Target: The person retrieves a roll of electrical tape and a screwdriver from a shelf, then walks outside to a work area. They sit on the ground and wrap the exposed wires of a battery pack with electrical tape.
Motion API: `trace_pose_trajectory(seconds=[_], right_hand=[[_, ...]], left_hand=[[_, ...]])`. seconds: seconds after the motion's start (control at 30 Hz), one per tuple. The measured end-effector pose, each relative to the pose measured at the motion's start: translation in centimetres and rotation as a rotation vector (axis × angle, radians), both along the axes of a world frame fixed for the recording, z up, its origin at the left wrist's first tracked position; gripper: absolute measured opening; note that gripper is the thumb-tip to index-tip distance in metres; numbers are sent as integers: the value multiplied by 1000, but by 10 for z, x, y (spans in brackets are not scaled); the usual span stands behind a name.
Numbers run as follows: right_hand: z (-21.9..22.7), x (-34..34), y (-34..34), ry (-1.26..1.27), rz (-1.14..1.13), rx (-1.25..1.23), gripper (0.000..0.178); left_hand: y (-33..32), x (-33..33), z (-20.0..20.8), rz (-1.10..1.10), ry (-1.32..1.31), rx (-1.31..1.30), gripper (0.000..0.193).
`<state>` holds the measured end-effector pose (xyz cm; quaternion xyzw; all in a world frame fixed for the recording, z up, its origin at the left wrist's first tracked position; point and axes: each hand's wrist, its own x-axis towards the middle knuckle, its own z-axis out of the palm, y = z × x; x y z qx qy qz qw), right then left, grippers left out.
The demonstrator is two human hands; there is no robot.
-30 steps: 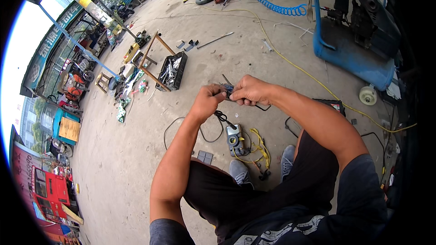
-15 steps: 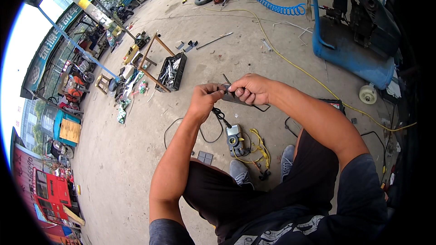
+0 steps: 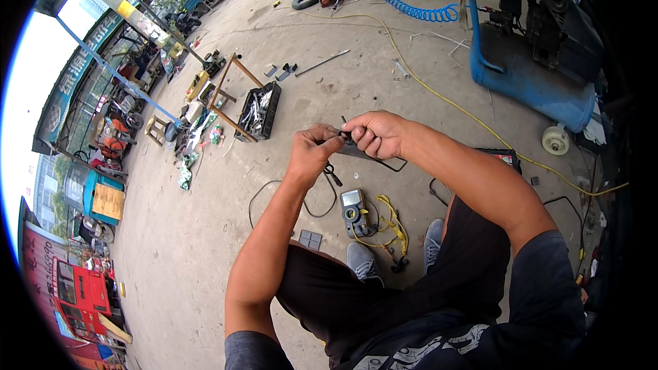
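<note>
In front of my knees both hands meet, fingertips almost touching. My left hand (image 3: 314, 152) is closed, thumb against the fingers, and a folded black cable (image 3: 333, 175) hangs below it. My right hand (image 3: 377, 133) is closed in a pinch at a small dark piece mostly hidden by the fingers. A thin dark rod sticks up between the hands. Just behind and below the fingers is a grey oblong thing (image 3: 363, 153), partly covered, with a black lead looping out at its right. On the ground beneath lies a handheld meter (image 3: 354, 212) with a dial and a screen.
Yellow wires (image 3: 396, 229) lie beside the meter, near my shoes. A black crate of metal tools (image 3: 258, 113) and a wooden frame (image 3: 221, 90) stand ahead left. At the right are a blue air compressor (image 3: 528, 82) and a long yellow hose (image 3: 439, 96).
The folded cable under my left hand has swung up and away from the meter, whose top now shows. Both hands stay together, with slight finger shifts.
</note>
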<state>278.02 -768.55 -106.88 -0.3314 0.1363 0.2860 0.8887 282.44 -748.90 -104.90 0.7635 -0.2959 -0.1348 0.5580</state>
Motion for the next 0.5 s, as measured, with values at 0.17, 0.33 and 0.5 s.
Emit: trace_pose_trajectory(seconds=[0.17, 0.33, 0.5], right_hand=[[1, 0, -10, -106, -66, 104, 13], [-1, 3, -21, -235, -308, -269, 10], [-3, -7, -1, -518, -56, -590, 23]], left_hand=[[0, -1, 0, 74, 68, -3, 8], [4, 0, 4, 90, 235, -52, 11], [4, -1, 4, 109, 247, -102, 14]])
